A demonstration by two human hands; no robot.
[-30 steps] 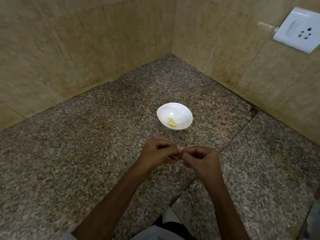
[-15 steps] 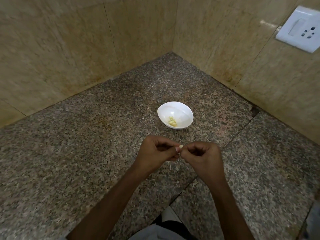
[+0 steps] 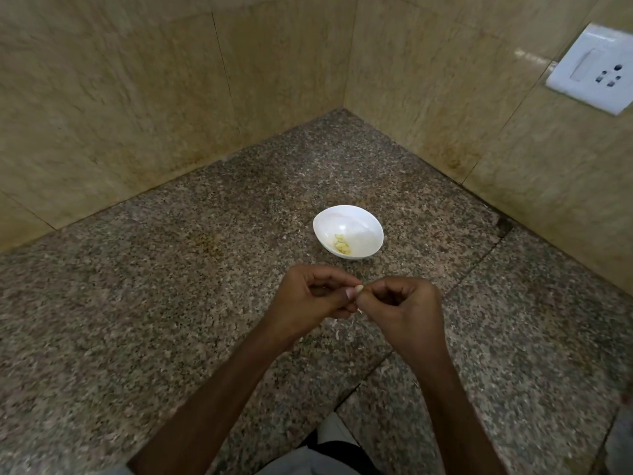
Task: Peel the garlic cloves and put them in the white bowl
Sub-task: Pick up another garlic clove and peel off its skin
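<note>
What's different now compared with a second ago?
Very little: the left hand and right hand keep pinching the garlic clove between them, and its pale tip now shows more. The white bowl, with peeled garlic inside, stayed put on the granite counter.

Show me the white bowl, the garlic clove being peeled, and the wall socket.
white bowl [image 3: 364, 229], head view, bare inner wall right of the peeled pieces.
garlic clove [image 3: 359, 288], head view, its pale exposed tip.
wall socket [image 3: 592, 68], head view, middle of the white faceplate.
</note>
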